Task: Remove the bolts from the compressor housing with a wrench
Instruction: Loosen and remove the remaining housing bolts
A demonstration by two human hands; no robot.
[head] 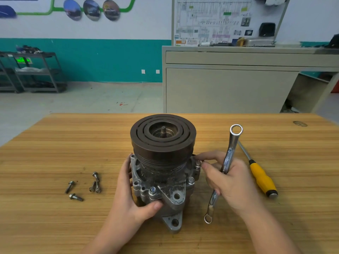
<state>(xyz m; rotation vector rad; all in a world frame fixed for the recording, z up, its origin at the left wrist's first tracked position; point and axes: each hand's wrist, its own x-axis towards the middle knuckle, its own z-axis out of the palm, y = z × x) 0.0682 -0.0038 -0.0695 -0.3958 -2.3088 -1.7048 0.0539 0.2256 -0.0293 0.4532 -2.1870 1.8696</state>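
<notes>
The compressor (163, 167) stands upright on the wooden table (55, 143), its dark pulley on top and its grey housing below. My left hand (128, 195) grips the housing from the left, thumb across its front. My right hand (229, 178) holds a silver ring wrench (231, 147) against the palm while its thumb and forefinger pinch a bolt (197, 164) on the housing's right rim. Two more bolts (191, 180) (152, 190) sit in the front flange. Several removed bolts (95, 182) lie loose on the table to the left.
A screwdriver with a yellow handle (262, 177) lies on the table right of my right hand. Beyond the table's far edge stand a beige workbench (229, 79) and a dark shelf rack (33, 74) by the wall.
</notes>
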